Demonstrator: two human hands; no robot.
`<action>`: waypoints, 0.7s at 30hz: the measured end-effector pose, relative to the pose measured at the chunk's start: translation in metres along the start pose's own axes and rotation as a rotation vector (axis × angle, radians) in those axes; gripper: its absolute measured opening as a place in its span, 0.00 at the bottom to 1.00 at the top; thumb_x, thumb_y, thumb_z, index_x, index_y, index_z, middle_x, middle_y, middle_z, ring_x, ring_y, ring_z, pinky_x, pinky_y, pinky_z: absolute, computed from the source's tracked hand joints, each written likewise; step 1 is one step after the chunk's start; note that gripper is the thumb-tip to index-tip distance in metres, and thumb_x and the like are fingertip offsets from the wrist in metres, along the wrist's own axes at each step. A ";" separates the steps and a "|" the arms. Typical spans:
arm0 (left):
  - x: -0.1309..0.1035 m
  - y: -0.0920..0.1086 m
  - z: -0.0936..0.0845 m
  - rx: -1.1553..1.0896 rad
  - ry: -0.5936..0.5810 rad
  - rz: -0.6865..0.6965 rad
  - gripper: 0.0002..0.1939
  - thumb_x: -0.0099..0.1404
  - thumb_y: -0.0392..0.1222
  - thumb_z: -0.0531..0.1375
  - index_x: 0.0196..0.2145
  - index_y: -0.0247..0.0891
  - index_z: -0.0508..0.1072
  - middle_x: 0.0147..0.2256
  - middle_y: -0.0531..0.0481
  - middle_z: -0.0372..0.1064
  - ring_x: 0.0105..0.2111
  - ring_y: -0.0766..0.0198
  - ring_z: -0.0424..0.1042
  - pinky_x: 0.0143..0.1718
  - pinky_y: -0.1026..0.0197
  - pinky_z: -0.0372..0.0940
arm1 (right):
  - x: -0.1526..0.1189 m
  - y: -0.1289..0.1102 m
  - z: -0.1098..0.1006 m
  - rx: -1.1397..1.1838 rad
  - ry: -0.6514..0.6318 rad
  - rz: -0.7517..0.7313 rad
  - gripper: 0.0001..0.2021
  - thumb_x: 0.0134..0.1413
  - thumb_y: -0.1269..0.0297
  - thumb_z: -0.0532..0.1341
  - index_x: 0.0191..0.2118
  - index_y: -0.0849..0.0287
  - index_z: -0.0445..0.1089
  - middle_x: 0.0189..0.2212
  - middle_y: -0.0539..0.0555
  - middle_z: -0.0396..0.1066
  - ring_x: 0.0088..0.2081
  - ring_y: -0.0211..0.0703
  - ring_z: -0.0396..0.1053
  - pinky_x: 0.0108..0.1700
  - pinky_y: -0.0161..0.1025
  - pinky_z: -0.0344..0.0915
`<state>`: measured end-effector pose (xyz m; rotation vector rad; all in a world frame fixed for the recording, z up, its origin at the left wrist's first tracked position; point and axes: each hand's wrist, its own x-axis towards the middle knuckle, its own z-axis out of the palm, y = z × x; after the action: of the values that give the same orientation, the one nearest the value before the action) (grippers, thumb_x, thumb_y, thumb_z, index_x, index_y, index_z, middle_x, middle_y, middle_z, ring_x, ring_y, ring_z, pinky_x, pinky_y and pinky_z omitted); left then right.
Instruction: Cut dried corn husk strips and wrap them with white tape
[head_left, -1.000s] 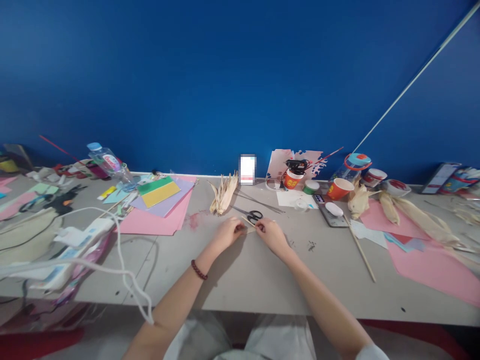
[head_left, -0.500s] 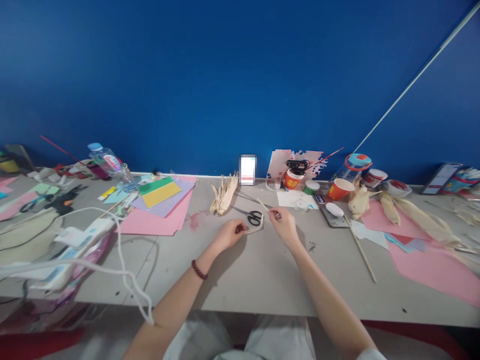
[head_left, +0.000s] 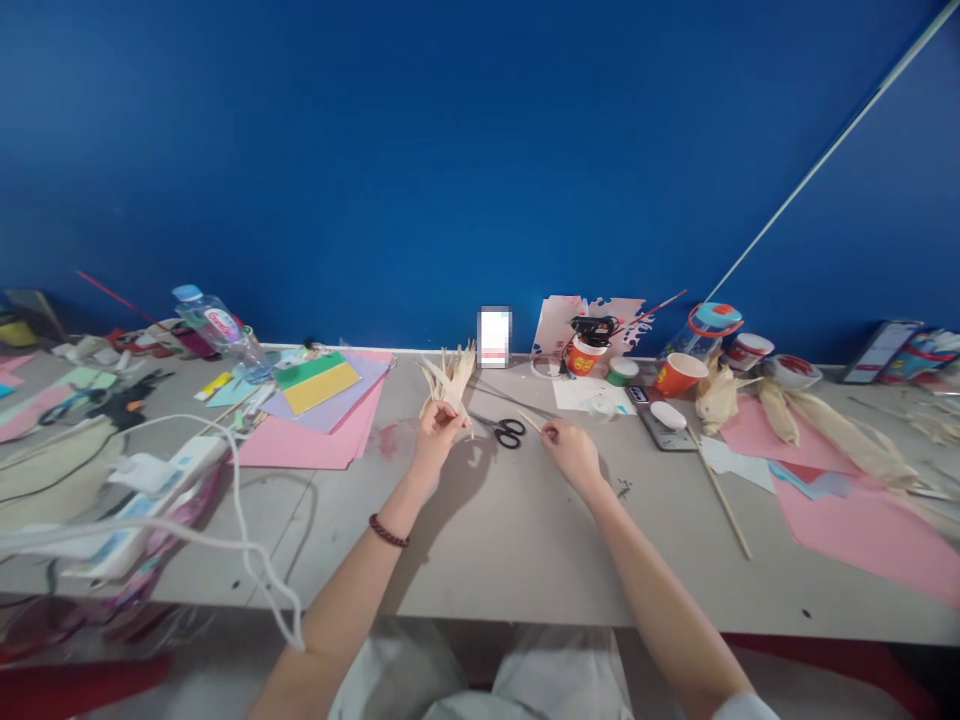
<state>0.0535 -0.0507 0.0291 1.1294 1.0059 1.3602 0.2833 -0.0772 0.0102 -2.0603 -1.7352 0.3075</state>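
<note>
l hand [head_left: 437, 432] has shifted up & leftward since half a sec ago, off from beside the scissors [head_left: 509, 433] to the front of the corn-husk bundle [head_left: 459, 372]; touching it or not, can't tell. its thumb & fingertips are pinched together on a pale strip [head_left: 470, 432], prob husk. r hand [head_left: 572, 453], fingertips clamped on a thin pale stick [head_left: 529, 419], tip poking out toward the scissors, which lie on the tabletop [head_left: 499, 540] btwn the hands. strip shd be v. light, bendy, papery, apt to split lengthwise: pinch flat, near an end. stick looks light, stiffer, might roll: best held approx mid-length.
</note>
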 end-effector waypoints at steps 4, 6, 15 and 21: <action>0.003 -0.003 -0.003 -0.007 0.076 0.042 0.15 0.51 0.44 0.63 0.26 0.38 0.58 0.25 0.55 0.65 0.26 0.70 0.69 0.20 0.71 0.56 | 0.001 0.004 0.008 -0.057 -0.015 -0.010 0.07 0.51 0.71 0.54 0.31 0.59 0.70 0.33 0.55 0.71 0.34 0.41 0.67 0.29 0.33 0.52; 0.004 -0.005 -0.004 0.018 0.074 0.050 0.16 0.51 0.45 0.63 0.27 0.38 0.58 0.25 0.55 0.66 0.27 0.69 0.69 0.20 0.70 0.57 | 0.001 0.006 0.009 -0.073 -0.018 -0.016 0.08 0.52 0.72 0.54 0.33 0.59 0.69 0.34 0.55 0.71 0.34 0.42 0.67 0.29 0.34 0.53; 0.005 -0.012 -0.007 0.192 0.012 0.021 0.13 0.54 0.46 0.60 0.35 0.35 0.72 0.29 0.48 0.69 0.29 0.66 0.69 0.24 0.68 0.63 | -0.007 -0.007 0.013 -0.101 0.110 -0.156 0.10 0.54 0.70 0.54 0.41 0.58 0.68 0.40 0.58 0.68 0.44 0.48 0.63 0.37 0.37 0.59; 0.002 -0.012 -0.003 0.188 -0.022 0.032 0.16 0.50 0.42 0.63 0.37 0.34 0.73 0.30 0.49 0.69 0.29 0.68 0.68 0.31 0.66 0.64 | -0.007 -0.024 0.026 0.008 0.019 -0.383 0.13 0.58 0.67 0.52 0.46 0.58 0.68 0.44 0.57 0.69 0.46 0.46 0.62 0.47 0.39 0.59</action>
<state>0.0533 -0.0477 0.0173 1.3018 1.1213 1.2954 0.2499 -0.0764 -0.0027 -1.6693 -2.0601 0.1739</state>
